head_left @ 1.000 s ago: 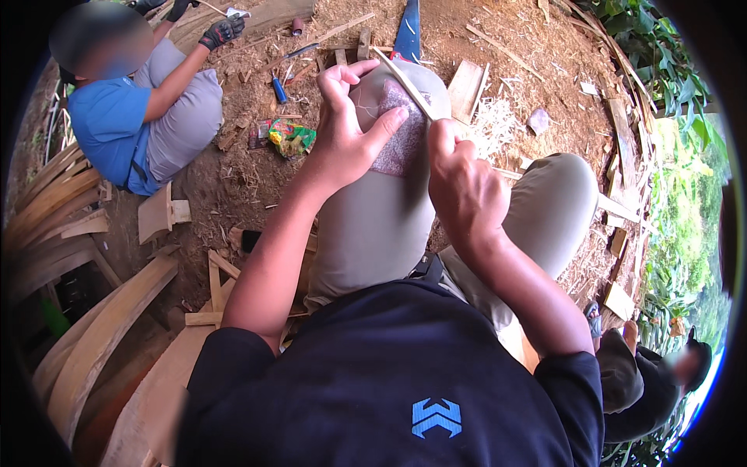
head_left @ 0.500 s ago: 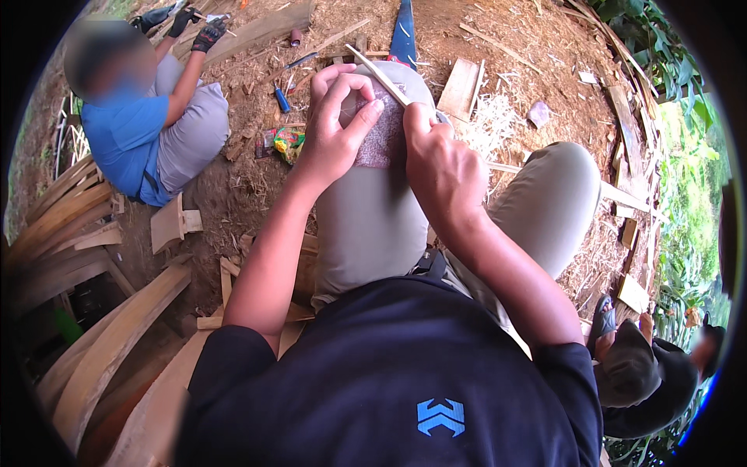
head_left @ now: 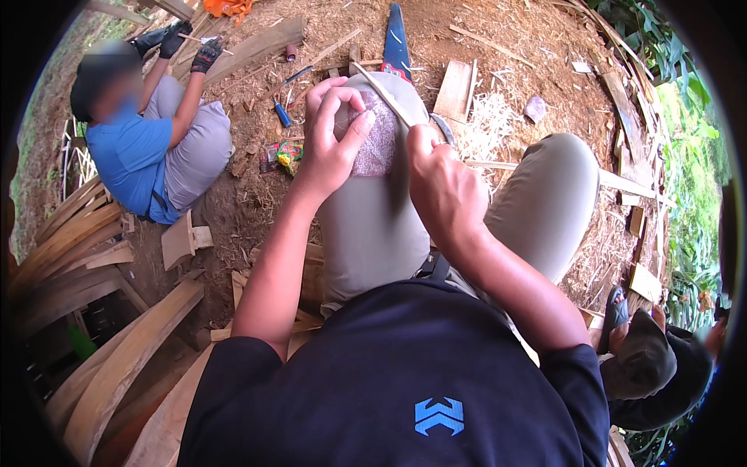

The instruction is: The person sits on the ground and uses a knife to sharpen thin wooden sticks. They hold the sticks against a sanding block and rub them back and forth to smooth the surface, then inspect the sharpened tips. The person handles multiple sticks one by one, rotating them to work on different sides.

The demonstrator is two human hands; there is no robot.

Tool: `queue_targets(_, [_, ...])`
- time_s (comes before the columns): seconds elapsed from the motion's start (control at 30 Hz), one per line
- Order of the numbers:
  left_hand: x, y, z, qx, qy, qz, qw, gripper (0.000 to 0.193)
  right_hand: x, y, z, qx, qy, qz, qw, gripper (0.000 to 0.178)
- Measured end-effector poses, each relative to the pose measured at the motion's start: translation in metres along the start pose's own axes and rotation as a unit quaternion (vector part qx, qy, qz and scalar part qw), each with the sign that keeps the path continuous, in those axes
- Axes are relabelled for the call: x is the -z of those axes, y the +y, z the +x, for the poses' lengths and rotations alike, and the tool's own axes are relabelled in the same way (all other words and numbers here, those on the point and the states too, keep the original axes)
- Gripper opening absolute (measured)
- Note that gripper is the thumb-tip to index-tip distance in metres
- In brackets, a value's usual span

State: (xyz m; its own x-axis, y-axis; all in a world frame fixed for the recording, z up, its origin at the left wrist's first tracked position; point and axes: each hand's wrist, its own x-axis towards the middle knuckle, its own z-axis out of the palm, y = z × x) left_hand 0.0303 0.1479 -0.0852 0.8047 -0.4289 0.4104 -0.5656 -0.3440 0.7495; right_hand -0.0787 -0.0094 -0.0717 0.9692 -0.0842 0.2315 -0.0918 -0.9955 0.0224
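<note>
Gripping the near end of a slim, pale wooden strip (head_left: 384, 95) in the closed right hand (head_left: 445, 183), slanting it far and left over the raised left knee (head_left: 409, 92). Holds the left hand (head_left: 333, 138) just left of the strip, fingers curled and thumb close to the index finger; cannot tell of any thin thing pinched between them. Bears on the knee a speckled purplish-brown sheet (head_left: 377, 145), below the strip and beside the left thumb. Shows a curved grey blade (head_left: 444, 129) at the far side of the right fist, unclear whether held or loose. Faces a saw (head_left: 397, 48) with a blue blade, just beyond the knee. Has on the left a blue-handled tool (head_left: 282, 114), a colourful packet (head_left: 290, 156) and, farther off, a gloved co-worker in blue (head_left: 128, 159). Has on the right a board (head_left: 453, 92) and pale shavings (head_left: 492, 124), with another person in dark clothes (head_left: 685, 381) at the near right. Sits with curved timbers (head_left: 136, 362) at the near left.
</note>
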Motion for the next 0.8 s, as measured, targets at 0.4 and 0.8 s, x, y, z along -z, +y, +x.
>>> queue_targets(0.4, [-0.001, 0.000, 0.005, 0.020, -0.005, -0.022, 1.000, 0.016, -0.017, -0.005, 0.027, 0.007, 0.067, -0.056, 0.996, 0.006])
queue_targets(0.8, [0.003, -0.004, 0.003, -0.003, -0.007, -0.016, 1.000, 0.018, -0.010, -0.021, 0.007, -0.012, 0.052, -0.051, 0.997, 0.005])
